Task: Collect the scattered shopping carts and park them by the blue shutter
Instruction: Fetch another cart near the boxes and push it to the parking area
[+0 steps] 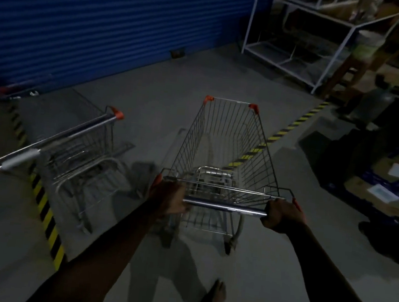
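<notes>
A bare foot [219,294] stands on the grey floor [151,84] at the bottom edge of the view, with two bare forearms reaching forward above it. The left hand [167,200] grips the left end of the handle bar [224,207] of a wire cart [226,141], its fingers curled round the bar. The right hand [282,216] grips the right end the same way, fingers wrapped over the top. The cart stands upright on its wheels straight in front of the person, its basket narrowing toward the far end, where two orange corner caps show. That far end faces the right end of the blue shutter [96,17] but stands well apart from it.

To the left, a second cart [76,138] stands beside the first, apart from it, turned at an angle so that its orange-tipped handle runs toward the lower left edge of the view. Its handle end stands over a strip of yellow and black tape [48,218] on the floor, and its far end is close to the shutter's base. Another striped strip [287,128] runs diagonally past the first cart's right side toward the far right.

The blue shutter fills the far left wall. Right of it stands a white metal rack [295,45], and stacked cardboard boxes [387,185] line the right edge, dim
</notes>
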Tool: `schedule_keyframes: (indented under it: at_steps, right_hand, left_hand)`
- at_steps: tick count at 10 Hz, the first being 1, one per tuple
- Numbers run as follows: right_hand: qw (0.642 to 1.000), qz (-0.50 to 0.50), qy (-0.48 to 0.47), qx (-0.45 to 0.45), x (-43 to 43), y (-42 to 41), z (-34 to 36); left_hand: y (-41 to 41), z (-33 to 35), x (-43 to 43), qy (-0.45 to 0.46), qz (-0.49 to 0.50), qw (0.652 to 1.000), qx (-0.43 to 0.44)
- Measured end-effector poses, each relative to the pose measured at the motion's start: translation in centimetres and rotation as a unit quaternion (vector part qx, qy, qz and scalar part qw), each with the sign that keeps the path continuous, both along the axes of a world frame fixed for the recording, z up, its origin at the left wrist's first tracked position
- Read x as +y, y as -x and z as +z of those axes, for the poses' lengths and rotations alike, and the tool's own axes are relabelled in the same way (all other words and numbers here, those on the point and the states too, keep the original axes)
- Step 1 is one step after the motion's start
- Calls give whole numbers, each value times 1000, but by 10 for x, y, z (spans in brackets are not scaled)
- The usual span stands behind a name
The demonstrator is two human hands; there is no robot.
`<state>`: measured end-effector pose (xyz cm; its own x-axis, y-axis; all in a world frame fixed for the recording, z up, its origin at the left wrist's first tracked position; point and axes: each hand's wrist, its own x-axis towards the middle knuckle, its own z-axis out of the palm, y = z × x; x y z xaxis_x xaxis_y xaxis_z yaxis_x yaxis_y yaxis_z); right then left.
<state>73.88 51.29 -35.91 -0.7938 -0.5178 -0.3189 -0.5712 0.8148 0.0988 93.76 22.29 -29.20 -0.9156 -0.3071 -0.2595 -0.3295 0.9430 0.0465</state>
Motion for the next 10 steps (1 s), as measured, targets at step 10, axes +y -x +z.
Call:
schedule_keyframes:
  at_steps: [10]
  right_hand:
    - [953, 300, -45, -9, -436, 491, 0]
  left_hand:
    - [357, -78, -303, 61, 256, 965, -15]
